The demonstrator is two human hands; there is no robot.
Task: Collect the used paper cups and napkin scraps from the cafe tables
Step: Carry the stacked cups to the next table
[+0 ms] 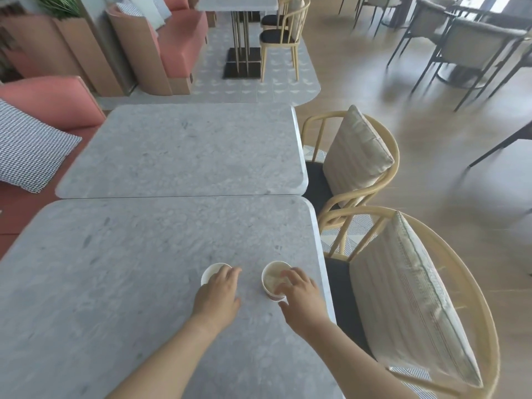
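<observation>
Two white paper cups stand upright on the near grey stone table (121, 277), close to its right edge. My left hand (217, 295) covers the near side of the left cup (211, 271), fingers curled over its rim. My right hand (299, 292) grips the right cup (273, 276), fingers over the rim and thumb on its near side; its inside looks pale brown. No napkin scraps show in this view.
A second grey table (184, 151) butts against the far edge of the near one. Two wooden chairs with beige cushions (357, 156) (411, 298) stand along the right side. A pink sofa with a checked pillow (26, 145) lies left. More tables and chairs stand beyond.
</observation>
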